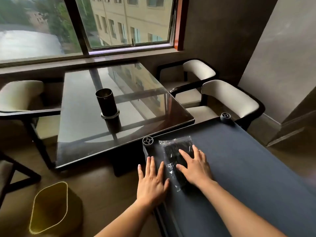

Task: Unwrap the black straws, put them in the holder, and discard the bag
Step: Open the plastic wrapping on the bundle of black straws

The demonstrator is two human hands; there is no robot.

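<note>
On tabletop, near edge: bag of black straws (177, 159) lies flat on the dark blue tabletop (248, 168), clear wrap sealed as far as I can tell, long axis running roughly 12 to 6 o'clock.
Right hand: right hand (195, 166) open, fingers spread, palm down on the bag's mid/right part. Pressing or resting, not gripping.
Left hand: left hand (152, 182) open, flat, at 9 o'clock of the bag on the tabletop's left edge; index tip near the wrap's loose clear edge, contact w/ it unclear.
Holder: dark cylindrical holder (106, 103) upright on the glass table (136, 103), at approx 11 o'clock from the bag, well apart. No straws seen in it.
Bin: yellow-rimmed bin (51, 211) on the floor at 8 o'clock of the hands, well apart.
Step in hand (judgement): very start, i.e. getting hold of the pack; unwrap not yet begun, nothing moved to holder, bag not discarded.
Next move calls for: pinch the clear wrap w/ both hands, prob. at an end or at the slack clear strip on the left side, then tear or pull apart. Keep straws bunched so they don't spill off the left edge, which is just beside the pack.
After that: carry bundle to holder at 11 o'clock, a reach across to the other table; empty wrap goes down to bin.
</note>
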